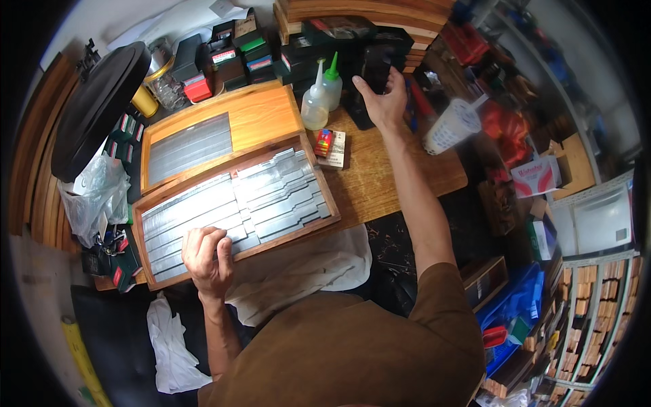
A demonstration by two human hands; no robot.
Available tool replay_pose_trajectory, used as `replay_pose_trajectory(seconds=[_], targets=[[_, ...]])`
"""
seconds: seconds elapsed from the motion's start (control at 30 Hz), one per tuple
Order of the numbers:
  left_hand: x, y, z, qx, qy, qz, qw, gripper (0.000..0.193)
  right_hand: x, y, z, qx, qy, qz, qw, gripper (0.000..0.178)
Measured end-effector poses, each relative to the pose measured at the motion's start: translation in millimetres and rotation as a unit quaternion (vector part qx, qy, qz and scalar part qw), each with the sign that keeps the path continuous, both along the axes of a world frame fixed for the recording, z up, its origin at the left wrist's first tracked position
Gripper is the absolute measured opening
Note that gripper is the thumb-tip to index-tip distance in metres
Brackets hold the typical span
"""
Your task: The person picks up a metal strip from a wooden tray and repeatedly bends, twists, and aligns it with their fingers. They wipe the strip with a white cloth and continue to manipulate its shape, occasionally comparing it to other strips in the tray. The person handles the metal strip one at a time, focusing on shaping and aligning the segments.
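A shallow wooden case (324, 178) lies on the table in front of me, packed with rows of flat, shiny metal bars (278, 197) of stepped lengths. My left hand (207, 261) rests at its near edge with fingers curled over the bars; what lies under the fingertips is hidden. Farther off to the right, my right hand (385, 100) is raised with thumb and fingers apart. Just beyond its fingers stands a dark, phone-like slab (377, 62); I see no grip on it. Behind the case lies an orange wooden lid (268, 115) with a grey ribbed panel.
Two squeeze bottles (315, 105) stand behind a small red and white packet (330, 146). A lidded drink cup (453, 127) is by my right forearm. Small dark boxes (227, 61) line the back; a round black lamp head (102, 108) overhangs the left. Cloth (305, 271) covers my lap.
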State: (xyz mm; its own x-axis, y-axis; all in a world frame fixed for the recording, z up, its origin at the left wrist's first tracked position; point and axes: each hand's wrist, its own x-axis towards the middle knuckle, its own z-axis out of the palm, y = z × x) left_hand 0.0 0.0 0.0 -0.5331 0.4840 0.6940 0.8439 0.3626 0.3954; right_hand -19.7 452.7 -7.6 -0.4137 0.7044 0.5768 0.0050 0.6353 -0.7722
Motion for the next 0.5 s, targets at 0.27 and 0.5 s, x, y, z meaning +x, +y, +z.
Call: replay_pose_trajectory(seconds=[0.27, 0.5], targets=[[-1.4, 7.8, -0.8, 0.020, -0.003, -0.001, 1.000, 0.015, -7.8, 15.3, -24.7, 0.026, -0.028, -0.026, 0.999, 0.097], [-7.0, -3.0, -1.3, 0.015, 0.001, 0.004, 1.000, 0.010, -6.5, 4.4, -15.2, 0.033, -0.187, -0.006, 0.982, 0.102]])
